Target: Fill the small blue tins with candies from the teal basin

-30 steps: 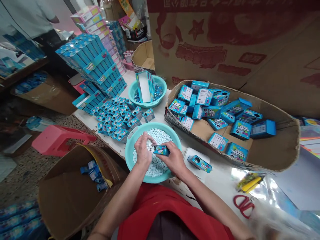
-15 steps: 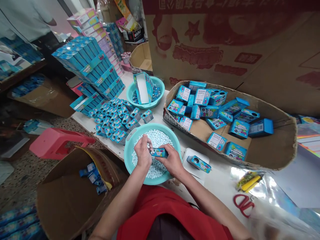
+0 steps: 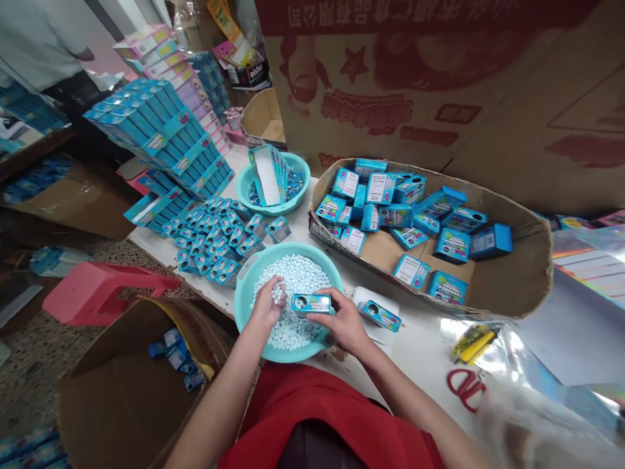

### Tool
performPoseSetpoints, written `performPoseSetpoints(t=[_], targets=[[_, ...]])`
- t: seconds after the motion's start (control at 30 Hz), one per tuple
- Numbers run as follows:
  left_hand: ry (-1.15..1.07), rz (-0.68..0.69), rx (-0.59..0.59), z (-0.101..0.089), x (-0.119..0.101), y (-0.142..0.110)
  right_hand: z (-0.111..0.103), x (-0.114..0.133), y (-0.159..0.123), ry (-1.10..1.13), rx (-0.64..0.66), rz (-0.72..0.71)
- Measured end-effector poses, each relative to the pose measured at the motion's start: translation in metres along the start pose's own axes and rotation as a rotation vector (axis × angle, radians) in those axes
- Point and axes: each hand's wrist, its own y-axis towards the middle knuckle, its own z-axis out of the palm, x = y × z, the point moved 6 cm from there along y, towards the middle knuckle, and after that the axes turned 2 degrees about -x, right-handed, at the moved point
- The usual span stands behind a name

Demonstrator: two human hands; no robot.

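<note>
A teal basin [image 3: 249, 277] full of small white candies [image 3: 297, 277] sits at the table's near edge. My right hand [image 3: 344, 320] holds a small blue candy tin [image 3: 311, 303] level over the basin. My left hand [image 3: 266, 304] is cupped just left of the tin, with a few white candies in its fingers. Another blue tin [image 3: 379, 316] lies on a white card to the right of my right hand.
Several open blue tins [image 3: 215, 238] stand in rows left of the basin, beside stacked blue cartons [image 3: 161, 133]. A second teal basin [image 3: 273, 185] holds flat boxes. A cardboard tray [image 3: 517, 286] holds blue boxes. Red scissors [image 3: 463, 387] lie right. A cardboard box [image 3: 122, 384] and pink stool [image 3: 97, 290] stand left.
My left hand has drawn back from the tin's end with candies in it. My right hand has turned the tin so its top faces up. The view has shifted slightly.
</note>
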Motion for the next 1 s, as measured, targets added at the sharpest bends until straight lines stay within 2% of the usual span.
performPoseSetpoints(t=[0.1, 0.23, 0.33, 0.43, 0.53, 0.6, 0.67, 0.73, 0.83, 0.93, 1.0], targets=[[0.088, -0.145, 0.064, -0.004, 0.023, -0.001, -0.04, 0.019, -0.017, 0.06, -0.099, 0.055], [0.253, -0.157, 0.131, 0.009, 0.033, -0.013, -0.117, 0.037, -0.043, 0.078, -0.39, 0.04], [0.459, -0.119, 0.258, 0.042, 0.038, -0.029, -0.17, 0.04, -0.065, 0.018, -0.654, -0.003], [0.672, -0.001, 0.452, 0.089, 0.048, -0.047, -0.201, 0.032, -0.083, -0.014, -0.833, 0.022], [0.946, 0.292, 0.623, 0.137, 0.06, -0.062, -0.214, 0.018, -0.096, 0.001, -0.903, 0.075], [1.212, 0.496, 0.65, 0.158, 0.069, -0.069, -0.217, 0.009, -0.102, 0.012, -0.91, 0.101], [1.477, 0.612, 0.624, 0.17, 0.079, -0.07, -0.218, 0.001, -0.106, 0.002, -0.9, 0.134], [1.655, 0.664, 0.597, 0.174, 0.086, -0.07, -0.218, -0.004, -0.108, -0.008, -0.88, 0.169], [1.753, 0.69, 0.554, 0.174, 0.089, -0.066, -0.219, -0.007, -0.108, 0.011, -0.855, 0.207], [1.686, 0.682, 0.529, 0.174, 0.089, -0.061, -0.219, -0.007, -0.105, 0.035, -0.859, 0.21], [1.544, 0.646, 0.555, 0.175, 0.088, -0.058, -0.22, -0.007, -0.103, 0.041, -0.868, 0.2]])
